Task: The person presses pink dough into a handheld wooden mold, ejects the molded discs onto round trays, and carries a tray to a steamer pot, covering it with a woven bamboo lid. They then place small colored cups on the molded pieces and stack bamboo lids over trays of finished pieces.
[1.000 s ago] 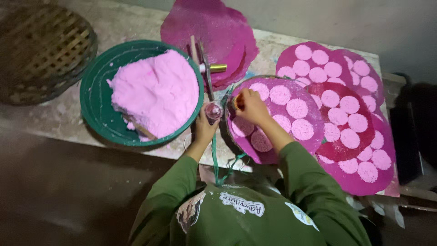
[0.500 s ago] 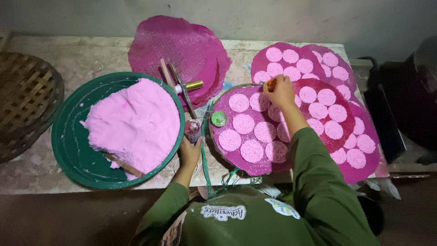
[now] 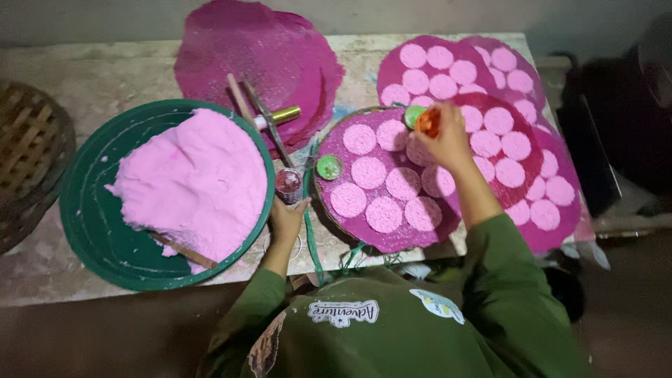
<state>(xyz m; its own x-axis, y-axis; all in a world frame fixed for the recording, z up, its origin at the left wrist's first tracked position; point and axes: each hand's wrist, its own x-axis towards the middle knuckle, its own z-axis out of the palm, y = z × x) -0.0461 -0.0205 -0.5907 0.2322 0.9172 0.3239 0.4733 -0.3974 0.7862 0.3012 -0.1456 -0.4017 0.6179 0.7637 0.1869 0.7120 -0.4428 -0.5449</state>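
Small round pink cakes are being pressed out and laid in rows on a round woven tray covered with a magenta sheet [image 3: 329, 150], which is lying on the pale stone table [image 3: 84, 77]. A small orange ring-shaped mould [image 3: 428, 120] is being held in a closed grip by the right hand [image 3: 444, 140] at the far edge of that tray, just beside a green round cup [image 3: 414, 113]; whether the mould is touching the sheet cannot be told. A small round cup smeared with pink [image 3: 288, 183] is being steadied by the left hand [image 3: 287, 218], fingers curled loosely at its near side, between the tray and the wide green basin [image 3: 87, 217]. That basin is being kept stocked with a heap of soft pink dough [image 3: 196, 182], a wooden stick [image 3: 183, 250] lying in it. Another green cup [image 3: 329, 166] is resting on the tray's left part. Filled magenta sheets of pink discs [image 3: 518, 147] are being stacked to the right. The placing step appears to be in hand; the next move is judged to call for a free spot and a clean, straight lift.
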